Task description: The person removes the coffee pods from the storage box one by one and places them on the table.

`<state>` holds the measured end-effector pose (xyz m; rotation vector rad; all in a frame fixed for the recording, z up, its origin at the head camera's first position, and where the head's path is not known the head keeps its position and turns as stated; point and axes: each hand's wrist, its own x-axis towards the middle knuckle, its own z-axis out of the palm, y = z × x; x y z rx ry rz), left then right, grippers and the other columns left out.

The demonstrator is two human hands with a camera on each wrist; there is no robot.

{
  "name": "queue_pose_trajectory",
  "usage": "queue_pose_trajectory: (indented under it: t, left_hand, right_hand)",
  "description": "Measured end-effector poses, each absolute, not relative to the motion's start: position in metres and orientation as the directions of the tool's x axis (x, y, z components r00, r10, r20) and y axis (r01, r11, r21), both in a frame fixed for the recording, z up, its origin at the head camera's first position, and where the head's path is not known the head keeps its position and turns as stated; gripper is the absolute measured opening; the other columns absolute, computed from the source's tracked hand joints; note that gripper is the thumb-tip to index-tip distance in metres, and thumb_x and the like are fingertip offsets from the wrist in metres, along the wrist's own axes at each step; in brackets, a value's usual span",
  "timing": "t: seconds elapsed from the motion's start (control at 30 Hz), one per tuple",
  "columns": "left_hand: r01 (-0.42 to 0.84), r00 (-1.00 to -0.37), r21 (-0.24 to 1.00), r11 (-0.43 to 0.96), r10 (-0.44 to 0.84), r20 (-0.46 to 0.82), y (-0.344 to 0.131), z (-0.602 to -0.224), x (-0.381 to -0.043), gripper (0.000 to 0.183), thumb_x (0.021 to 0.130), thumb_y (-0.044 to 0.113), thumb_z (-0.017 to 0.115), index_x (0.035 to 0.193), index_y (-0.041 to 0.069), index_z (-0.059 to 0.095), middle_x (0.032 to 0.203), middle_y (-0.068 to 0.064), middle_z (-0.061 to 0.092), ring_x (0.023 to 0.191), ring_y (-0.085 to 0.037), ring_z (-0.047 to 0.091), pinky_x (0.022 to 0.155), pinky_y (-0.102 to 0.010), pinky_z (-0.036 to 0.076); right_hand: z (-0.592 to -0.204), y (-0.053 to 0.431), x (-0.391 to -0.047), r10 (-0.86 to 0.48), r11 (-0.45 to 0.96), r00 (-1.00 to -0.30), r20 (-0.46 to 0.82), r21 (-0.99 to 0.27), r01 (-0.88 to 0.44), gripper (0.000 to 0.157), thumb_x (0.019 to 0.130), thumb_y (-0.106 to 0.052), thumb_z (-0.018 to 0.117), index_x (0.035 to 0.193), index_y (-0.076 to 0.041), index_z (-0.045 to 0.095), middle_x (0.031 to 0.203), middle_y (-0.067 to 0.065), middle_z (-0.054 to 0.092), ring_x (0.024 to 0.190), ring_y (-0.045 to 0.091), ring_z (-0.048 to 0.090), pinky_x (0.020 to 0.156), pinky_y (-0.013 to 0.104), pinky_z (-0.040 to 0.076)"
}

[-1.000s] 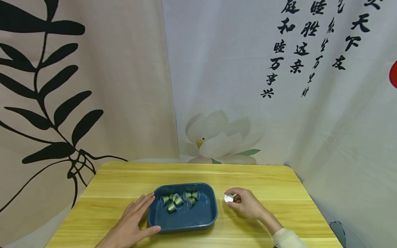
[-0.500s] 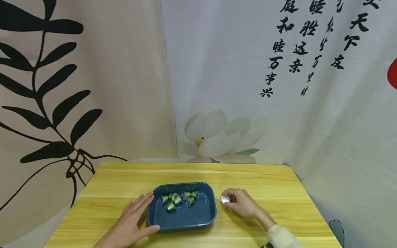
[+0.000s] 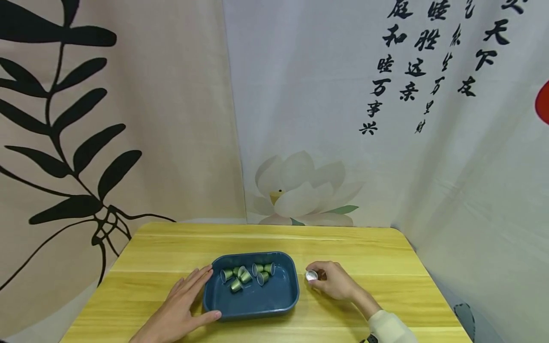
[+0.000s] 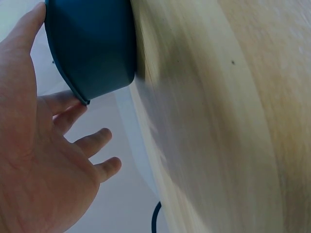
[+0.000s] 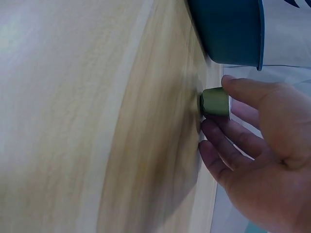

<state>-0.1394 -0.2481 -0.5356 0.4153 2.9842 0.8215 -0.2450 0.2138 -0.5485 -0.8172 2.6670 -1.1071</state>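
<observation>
A green coffee capsule with a silvery lid is pinched between the thumb and fingers of my right hand. Lid up, it is at the tabletop, right of a dark blue tray; its narrow base seems to touch the wood. Several more green capsules lie tipped over inside the tray, mostly toward its far side. At the tray's left end, my left hand touches the rim with thumb and fingertips, its fingers spread and nearly straight. In the left wrist view two fingers stay off the tray wall.
The yellow wood-grain table carries the tray near its middle. Behind it hangs a cloth with a lotus and black writing; a plant-patterned cloth hangs at the left. A dark cable shows beyond the table edge in the left wrist view.
Over the first half second my right hand moved slightly left with the capsule, toward the tray, and has stayed there since. The left hand and tray hold still.
</observation>
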Motion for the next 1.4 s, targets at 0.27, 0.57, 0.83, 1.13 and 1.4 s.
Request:
queue_pose_trajectory:
  t: [0.27, 0.57, 0.83, 1.13, 1.4]
  left_hand:
    - [0.251, -0.964, 0.51, 0.823, 0.26, 0.054, -0.248, -0.535, -0.139, 0.109, 0.094, 0.075, 0.079, 0.175, 0.012, 0.044, 0.184, -0.013, 0.04, 0.167, -0.056, 0.036, 0.126, -0.089, 0.029]
    - [0.245, -0.964, 0.52, 0.818, 0.263, 0.041, -0.247, -0.534, -0.139, 0.109, 0.094, 0.075, 0.08, 0.175, 0.012, 0.044, 0.184, -0.013, 0.039, 0.167, -0.055, 0.037, 0.126, -0.089, 0.028]
    - [0.241, -0.965, 0.521, 0.819, 0.261, 0.035, -0.247, -0.533, -0.139, 0.109, 0.093, 0.075, 0.08, 0.175, 0.012, 0.044, 0.184, -0.013, 0.039, 0.167, -0.054, 0.038, 0.126, -0.089, 0.027]
    - [0.242, -0.964, 0.524, 0.817, 0.263, 0.034, -0.248, -0.536, -0.139, 0.109, 0.093, 0.076, 0.079, 0.175, 0.014, 0.043, 0.185, -0.012, 0.038, 0.167, -0.054, 0.037, 0.126, -0.09, 0.027]
    - [0.246, -0.964, 0.512, 0.823, 0.263, 0.04, -0.248, -0.536, -0.14, 0.109, 0.093, 0.076, 0.079, 0.175, 0.013, 0.044, 0.185, -0.012, 0.038, 0.167, -0.053, 0.04, 0.126, -0.089, 0.028]
  right_hand:
    - [-0.545, 0.214, -0.242, -0.531, 0.593, -0.846, 0.039, -0.696, -0.404, 0.045, 0.102, -0.017, 0.086, 0.139, 0.005, 0.072, 0.115, 0.006, 0.082, 0.102, 0.017, 0.077, 0.088, 0.03, 0.066]
    - [-0.546, 0.217, -0.24, -0.54, 0.61, -0.841, 0.039, -0.67, -0.423, 0.057, 0.1, -0.025, 0.089, 0.146, 0.002, 0.068, 0.12, 0.003, 0.08, 0.109, 0.018, 0.074, 0.096, 0.035, 0.064]
    - [-0.546, 0.219, -0.235, -0.509, 0.639, -0.86, 0.029, -0.657, -0.4, 0.069, 0.098, -0.033, 0.09, 0.152, 0.001, 0.065, 0.143, 0.012, 0.075, 0.126, 0.031, 0.072, 0.113, 0.056, 0.061]
    - [-0.544, 0.224, -0.225, -0.484, 0.655, -0.875, 0.033, -0.649, -0.387, 0.077, 0.099, -0.038, 0.088, 0.16, -0.003, 0.058, 0.156, 0.016, 0.069, 0.138, 0.038, 0.069, 0.12, 0.066, 0.054]
    - [-0.541, 0.224, -0.22, -0.467, 0.685, -0.881, 0.073, -0.601, -0.412, 0.079, 0.102, -0.041, 0.086, 0.166, -0.01, 0.052, 0.168, 0.014, 0.059, 0.154, 0.043, 0.059, 0.125, 0.07, 0.049]
